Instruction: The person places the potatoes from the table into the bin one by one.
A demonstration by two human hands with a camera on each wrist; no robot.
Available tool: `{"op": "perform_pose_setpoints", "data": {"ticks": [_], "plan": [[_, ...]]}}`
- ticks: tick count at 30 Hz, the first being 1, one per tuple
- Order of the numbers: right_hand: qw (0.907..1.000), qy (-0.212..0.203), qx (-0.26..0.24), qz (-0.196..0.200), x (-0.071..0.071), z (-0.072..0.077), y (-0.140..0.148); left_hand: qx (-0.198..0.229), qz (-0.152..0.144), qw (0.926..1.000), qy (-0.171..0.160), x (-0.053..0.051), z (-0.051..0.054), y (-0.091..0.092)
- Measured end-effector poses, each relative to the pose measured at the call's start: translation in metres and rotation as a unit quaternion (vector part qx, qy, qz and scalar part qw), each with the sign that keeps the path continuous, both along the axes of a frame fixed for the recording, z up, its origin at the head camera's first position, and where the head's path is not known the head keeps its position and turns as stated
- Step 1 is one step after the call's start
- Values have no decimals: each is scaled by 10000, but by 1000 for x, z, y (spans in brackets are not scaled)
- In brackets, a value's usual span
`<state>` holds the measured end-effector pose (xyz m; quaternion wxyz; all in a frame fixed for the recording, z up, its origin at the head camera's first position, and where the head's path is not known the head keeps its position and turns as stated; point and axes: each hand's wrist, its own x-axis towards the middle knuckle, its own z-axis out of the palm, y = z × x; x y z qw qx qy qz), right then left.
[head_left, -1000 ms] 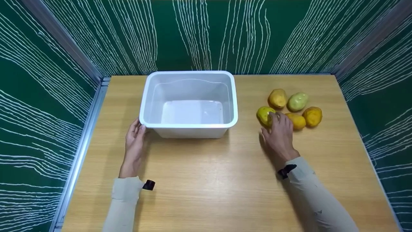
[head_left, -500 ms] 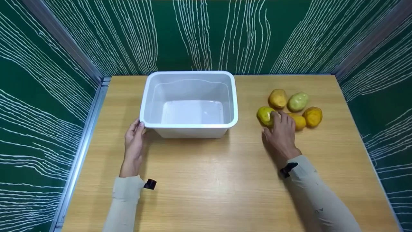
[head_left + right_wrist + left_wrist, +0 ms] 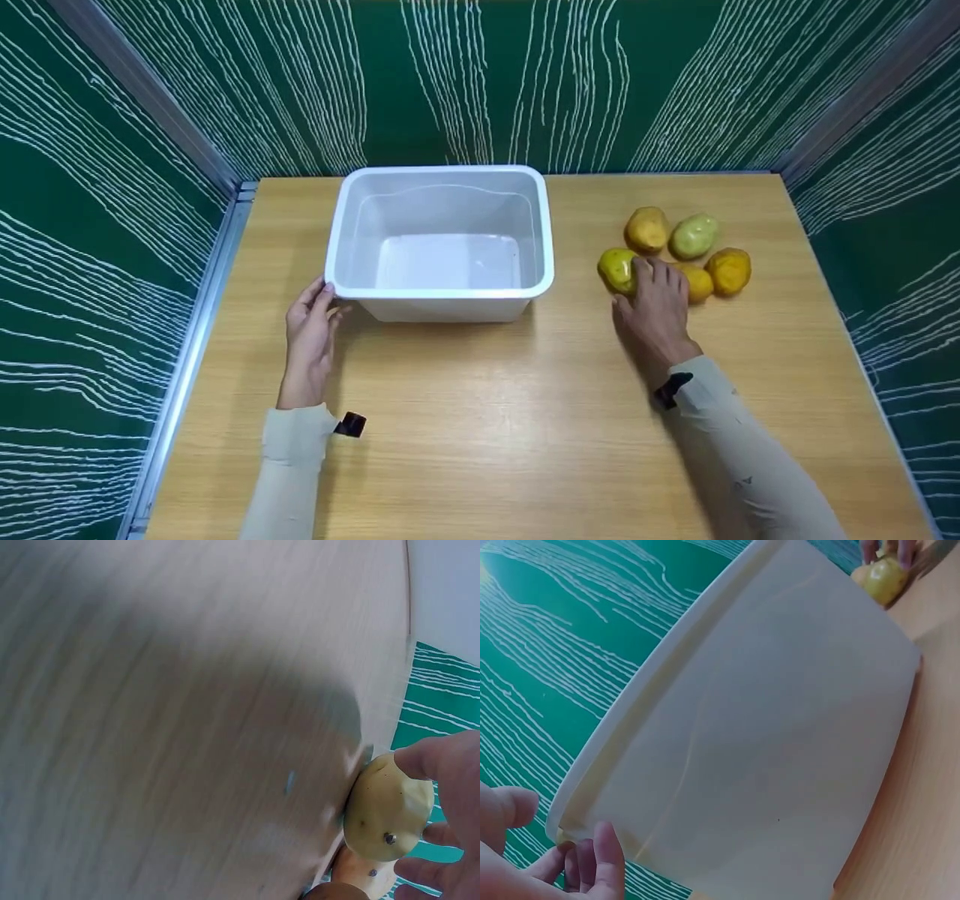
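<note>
A deep white plastic tub (image 3: 450,309) stands at the back of the table, left of centre. My left hand (image 3: 309,330) is at its front left corner. In the left wrist view, loosely bent fingers (image 3: 609,859) touch beneath the tub's rim, and the thumb sits a little apart. To the right of the tub, my right hand (image 3: 660,311) grips a yellow-green fruit (image 3: 616,270) that rests on the table. In the right wrist view the thumb lies on this fruit (image 3: 386,802), with fingers at its other side. Part of the fruit is hidden by the hand.
Several more fruits lie close around the right hand: a yellow one (image 3: 647,229), a pale green one (image 3: 694,235) and two orange-yellow ones, one (image 3: 727,271) farthest right. Green walls (image 3: 480,82) with white wavy lines border the wooden table (image 3: 480,420).
My right hand has shifted slightly to the right over the fruit, which stays in place. The left hand has turned a little at the tub's corner, its lower fingers now showing. The tub stays put.
</note>
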<state>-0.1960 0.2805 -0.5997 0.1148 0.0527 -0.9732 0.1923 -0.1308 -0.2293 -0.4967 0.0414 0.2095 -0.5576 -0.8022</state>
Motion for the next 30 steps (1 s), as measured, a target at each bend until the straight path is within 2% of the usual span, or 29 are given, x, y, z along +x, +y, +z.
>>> {"op": "perform_pose_setpoints", "data": {"ticks": [4,8,14,22,30], "plan": [[10000,8,12,20,-1,-1,1,125,1,9999,88,0,0,0],[9997,185,69,112,-4,-3,2,296,-27,9994,152,0,-1,0],[9993,307,165,143,-7,-3,3,568,44,9983,140,-1,-1,1],[9998,91,174,23,-13,0,0,751,259,9968,108,-2,0,2],[9996,-194,128,-150,-16,3,-3,855,264,9959,105,-3,-1,2]]}}
